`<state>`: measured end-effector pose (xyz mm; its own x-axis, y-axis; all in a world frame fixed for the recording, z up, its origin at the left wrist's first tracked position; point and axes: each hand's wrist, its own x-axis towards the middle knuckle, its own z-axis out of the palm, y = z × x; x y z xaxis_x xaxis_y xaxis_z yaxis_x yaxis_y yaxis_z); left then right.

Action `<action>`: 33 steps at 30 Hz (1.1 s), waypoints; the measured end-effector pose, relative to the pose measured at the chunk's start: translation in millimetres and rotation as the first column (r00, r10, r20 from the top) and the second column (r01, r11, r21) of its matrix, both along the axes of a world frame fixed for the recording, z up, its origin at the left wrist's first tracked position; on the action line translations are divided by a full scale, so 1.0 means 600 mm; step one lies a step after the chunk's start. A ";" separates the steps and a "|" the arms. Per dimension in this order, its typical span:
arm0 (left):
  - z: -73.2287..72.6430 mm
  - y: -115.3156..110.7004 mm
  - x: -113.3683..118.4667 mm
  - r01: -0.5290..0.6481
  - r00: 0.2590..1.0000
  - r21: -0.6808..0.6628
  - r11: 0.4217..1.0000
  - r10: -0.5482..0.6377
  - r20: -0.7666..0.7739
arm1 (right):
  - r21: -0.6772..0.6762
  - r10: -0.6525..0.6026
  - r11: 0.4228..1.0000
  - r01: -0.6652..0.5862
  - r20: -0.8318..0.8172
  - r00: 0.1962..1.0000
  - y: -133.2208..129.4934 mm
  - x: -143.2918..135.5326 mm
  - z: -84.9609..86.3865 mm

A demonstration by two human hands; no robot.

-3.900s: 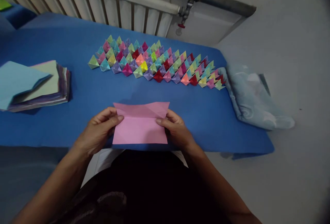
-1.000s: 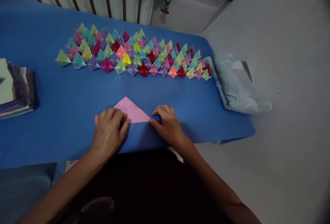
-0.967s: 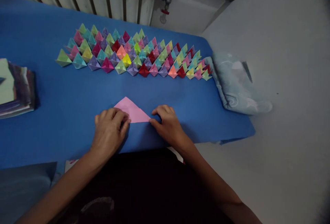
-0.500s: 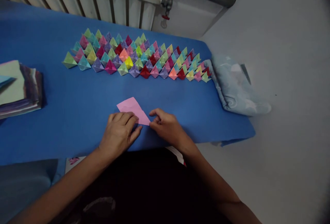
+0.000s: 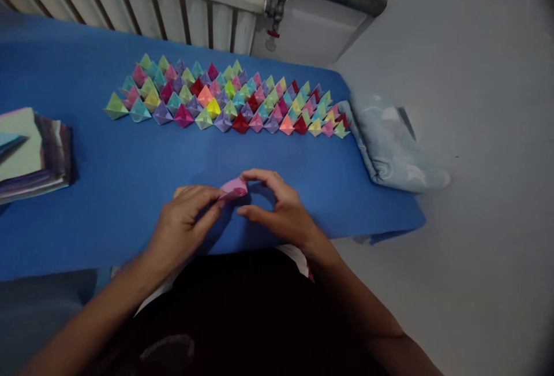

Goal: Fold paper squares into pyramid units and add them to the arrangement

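Observation:
A piece of pink origami paper (image 5: 234, 189) is lifted off the blue-covered table (image 5: 130, 174), its sides curved and partly folded. My left hand (image 5: 184, 220) pinches its left end between thumb and fingers. At the paper's upper right edge, the index finger of my right hand (image 5: 283, 208) touches it, while that thumb stands apart below. Beyond both hands, several rows of small folded paper boats (image 5: 223, 122) in many colours stand close together.
A thick stack of coloured paper (image 5: 26, 151) lies at the left, with a blue folded piece (image 5: 11, 140) on top. A folded grey-blue cloth (image 5: 385, 145) rests at the right end. Behind the table are a white radiator (image 5: 164, 9) and a pipe valve (image 5: 277, 12).
The pink paper has gone from lying flat on the table to being raised and curved between my hands. My right hand has opened its fingers wider. The view has shifted slightly.

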<state>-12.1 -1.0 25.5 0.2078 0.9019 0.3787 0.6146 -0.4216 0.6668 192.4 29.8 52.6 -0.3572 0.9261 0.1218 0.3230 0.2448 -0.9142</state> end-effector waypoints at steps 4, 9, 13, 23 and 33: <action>0.019 0.000 -0.001 0.083 0.943 -0.360 0.929 0.044 0.331 | -0.041 0.054 0.998 -0.055 -0.028 0.998 -0.002 -0.011 0.007; 0.004 0.009 0.001 0.139 0.822 -0.488 0.862 0.174 0.542 | -0.195 0.066 0.977 -0.082 -0.088 0.994 0.004 -0.021 0.001; -0.010 0.016 -0.006 0.000 0.919 -0.417 0.909 0.164 0.359 | -0.362 0.005 0.932 -0.027 -0.062 0.998 0.019 -0.026 -0.021; -0.046 0.008 0.008 0.175 0.934 0.086 0.981 -0.138 -0.329 | -0.261 0.127 0.964 -0.043 0.316 0.940 0.046 -0.021 -0.037; -0.027 -0.013 0.004 0.272 0.864 0.059 0.961 -0.216 -0.455 | -0.593 0.047 0.805 0.011 0.081 0.996 0.007 0.037 -0.022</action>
<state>-9.6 -8.7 9.5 0.5853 0.7551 0.2954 0.6993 -0.6545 0.2874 214.8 34.2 39.2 -0.3569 0.8008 -0.4809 0.4094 -0.3286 -0.8511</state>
